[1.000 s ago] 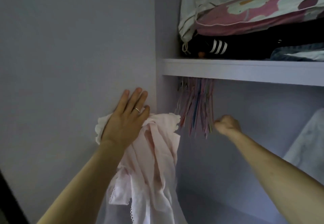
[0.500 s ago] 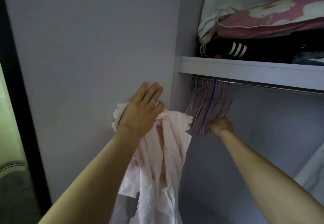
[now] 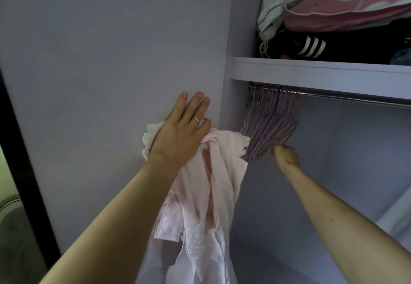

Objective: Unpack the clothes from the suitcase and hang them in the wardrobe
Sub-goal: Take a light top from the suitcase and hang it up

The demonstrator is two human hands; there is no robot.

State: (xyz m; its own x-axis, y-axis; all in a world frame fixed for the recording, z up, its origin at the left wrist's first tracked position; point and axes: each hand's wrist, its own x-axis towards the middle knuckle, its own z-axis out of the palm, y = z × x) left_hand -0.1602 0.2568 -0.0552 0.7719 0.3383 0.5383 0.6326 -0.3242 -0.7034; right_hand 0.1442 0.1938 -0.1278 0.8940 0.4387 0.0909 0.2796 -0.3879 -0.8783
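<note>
A pale pink garment [image 3: 213, 172] with lace trim hangs down from under my left hand [image 3: 181, 132]. That hand lies flat against the lilac wardrobe side panel [image 3: 124, 50], fingers spread, with the garment's top held under the palm and thumb. A bunch of thin pink, purple and blue hangers [image 3: 270, 125] hangs at the left end of the metal rail [image 3: 347, 98]. My right hand [image 3: 285, 155] reaches into the wardrobe and closes on the lower ends of those hangers. No suitcase is in view.
The shelf [image 3: 320, 70] above the rail carries a pink flowered quilt [image 3: 347, 10], a black item with white stripes [image 3: 311, 46] and a white bag. A pale hanging cloth [image 3: 398, 214] shows at the right edge. A dark frame [image 3: 20, 161] runs down the left.
My right hand has moved left and slightly down along the hanger bunch, pulling its lower ends. The view shifted, so the rail now shows. My left hand stays pressed on the garment.
</note>
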